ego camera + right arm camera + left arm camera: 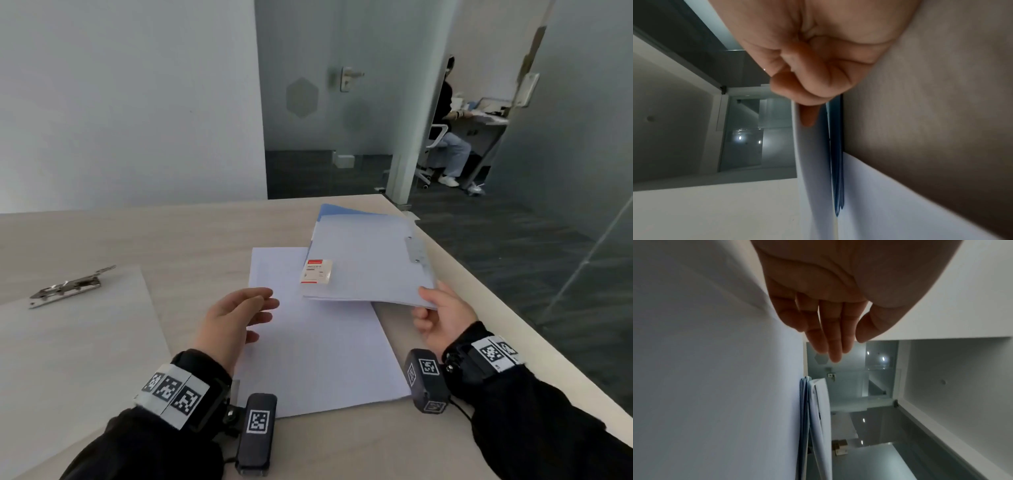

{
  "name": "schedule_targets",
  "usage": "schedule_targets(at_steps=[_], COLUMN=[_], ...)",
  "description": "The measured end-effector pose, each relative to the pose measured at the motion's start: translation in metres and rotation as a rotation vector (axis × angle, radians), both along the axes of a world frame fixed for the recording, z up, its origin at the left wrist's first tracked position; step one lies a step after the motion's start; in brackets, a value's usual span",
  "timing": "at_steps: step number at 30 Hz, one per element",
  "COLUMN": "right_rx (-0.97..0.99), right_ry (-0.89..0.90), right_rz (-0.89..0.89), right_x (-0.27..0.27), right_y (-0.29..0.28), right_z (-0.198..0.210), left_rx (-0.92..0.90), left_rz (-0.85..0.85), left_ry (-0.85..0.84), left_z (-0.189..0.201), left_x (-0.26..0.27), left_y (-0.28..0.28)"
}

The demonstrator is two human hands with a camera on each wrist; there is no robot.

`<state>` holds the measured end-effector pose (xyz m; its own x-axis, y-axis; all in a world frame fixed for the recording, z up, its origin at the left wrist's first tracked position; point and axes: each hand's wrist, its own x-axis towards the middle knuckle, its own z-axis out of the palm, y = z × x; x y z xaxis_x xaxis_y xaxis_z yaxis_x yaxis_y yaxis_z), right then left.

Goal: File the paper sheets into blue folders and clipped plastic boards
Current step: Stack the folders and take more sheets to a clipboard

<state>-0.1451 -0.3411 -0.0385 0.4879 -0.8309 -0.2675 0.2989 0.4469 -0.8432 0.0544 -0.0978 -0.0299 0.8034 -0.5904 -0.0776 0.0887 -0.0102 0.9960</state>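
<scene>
Progress: filing looks barely begun, judging from how things are lying. I am pinching the near corner of the blue folder with my right hand, thumb on top and fingers curled beneath, and holding that corner raised off the table; the right wrist view is showing the pale cover lifted away from darker blue layers under it. Whether any sheet is already inside, I cannot tell. The folder's label and metal clip strip are facing up.

My left hand is hovering with fingers straight and relaxed, gripping nothing, over the stack of paper sheets, which is lying loose, partly under the folder's near-left edge and reaching toward me from it.

Well to the left of the folder, the clear plastic board is sitting with its metal clip bearing no paper that I can make out.

Left to do, as I am judging it: get sheets into the folder, then under the board's clip.
</scene>
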Motion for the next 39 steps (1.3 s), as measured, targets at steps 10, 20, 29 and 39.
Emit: schedule_targets(at_steps=[10, 20, 29, 39], right_rx=[0.043, 0.069, -0.002, -0.075], right_ry=[0.198, -0.099, 0.159, 0.287], right_rz=[-0.006, -0.073, 0.122, 0.164], right_x=[0.056, 0.011, -0.013, -0.027], right_y=[-0.052, -0.009, 0.045, 0.073], right_z=[-0.006, -0.016, -0.006, 0.001], left_rx=[0.208, 0.494, 0.423, 0.357], left_rz=[0.089, -0.123, -0.139, -0.168], left_ry=[-0.204, -0.323, -0.227, -0.191], left_z=[-0.026, -0.023, -0.024, -0.015], left_x=[0.02, 0.021, -0.004, -0.019], left_y=[0.001, 0.008, 0.038, 0.05])
